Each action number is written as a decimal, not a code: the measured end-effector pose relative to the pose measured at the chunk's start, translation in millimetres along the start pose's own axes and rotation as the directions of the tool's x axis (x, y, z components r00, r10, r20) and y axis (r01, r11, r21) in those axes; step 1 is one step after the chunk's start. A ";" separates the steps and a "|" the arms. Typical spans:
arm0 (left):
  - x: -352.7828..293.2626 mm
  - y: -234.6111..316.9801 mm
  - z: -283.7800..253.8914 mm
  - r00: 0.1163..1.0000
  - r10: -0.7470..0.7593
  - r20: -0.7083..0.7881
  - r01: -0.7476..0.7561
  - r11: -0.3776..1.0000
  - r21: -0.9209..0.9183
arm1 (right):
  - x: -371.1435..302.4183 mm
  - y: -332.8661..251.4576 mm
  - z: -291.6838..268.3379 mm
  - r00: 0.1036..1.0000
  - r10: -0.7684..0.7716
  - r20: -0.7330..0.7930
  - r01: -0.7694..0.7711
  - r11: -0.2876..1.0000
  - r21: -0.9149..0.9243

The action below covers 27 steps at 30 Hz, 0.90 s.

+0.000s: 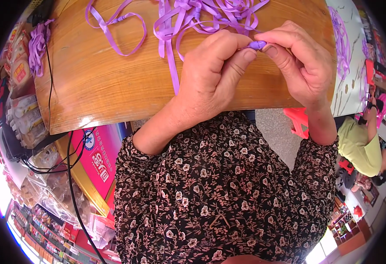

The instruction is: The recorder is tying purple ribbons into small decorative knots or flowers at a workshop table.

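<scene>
Right now I see both hands up over the wooden table (114,83), close together. The left hand (213,75) and the right hand (298,61) meet at one small purple ribbon knot (257,44). Each hand has its grip closed on that little piece, thumb and first finger pinching it from either side. The knot sits in the air just above the table, a bit to the right of the middle.

A long purple ribbon strip (172,66) hangs down from the pile and runs toward the near edge of the table, beside the left hand.

On the far side of the table lies a big tangled ribbon pile (210,15). Some pieces there look like they already have small knots in them, so I think part of the work is done. To the left of it lies a ribbon loop (114,28) with a little knot in it too. I cannot count how many are finished.

I think the piece in the hands is only partly made, since both grips are tight on it. At the far left, off the table, sits another ribbon bunch (37,46). It looks like more to do, but I cannot be sure.
</scene>
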<state>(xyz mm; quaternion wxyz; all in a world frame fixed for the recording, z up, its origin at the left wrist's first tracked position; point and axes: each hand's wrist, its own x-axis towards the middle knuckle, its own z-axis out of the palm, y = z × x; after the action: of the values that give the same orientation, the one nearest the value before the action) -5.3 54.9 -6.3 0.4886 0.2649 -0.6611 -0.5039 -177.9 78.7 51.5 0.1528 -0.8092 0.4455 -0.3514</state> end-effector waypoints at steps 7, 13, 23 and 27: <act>1.1 -0.8 -1.2 0.988 0.154 0.012 -0.152 0.950 0.271 | -2.2 2.7 0.0 0.999 -0.028 0.022 0.031 0.990 -0.138; -2.1 -0.2 -7.6 0.981 0.187 0.057 -0.195 0.914 0.355 | -0.8 6.3 -1.2 0.988 -0.113 0.105 0.126 0.983 -0.133; -10.0 -1.8 -18.7 0.963 0.195 0.185 -0.255 0.881 0.398 | 6.4 1.0 -2.1 0.947 -0.170 0.274 0.205 0.973 -0.103; -11.8 2.6 -22.5 0.963 0.163 0.217 -0.236 0.898 0.372 | 10.2 -1.1 -4.4 0.916 -0.266 0.301 0.315 0.940 -0.128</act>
<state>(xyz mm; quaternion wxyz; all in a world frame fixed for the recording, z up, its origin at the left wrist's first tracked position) 20.1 56.6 -8.0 0.4126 0.2418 -0.8141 -0.3295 -176.7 71.2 59.6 0.0889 -0.9180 0.3227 -0.2125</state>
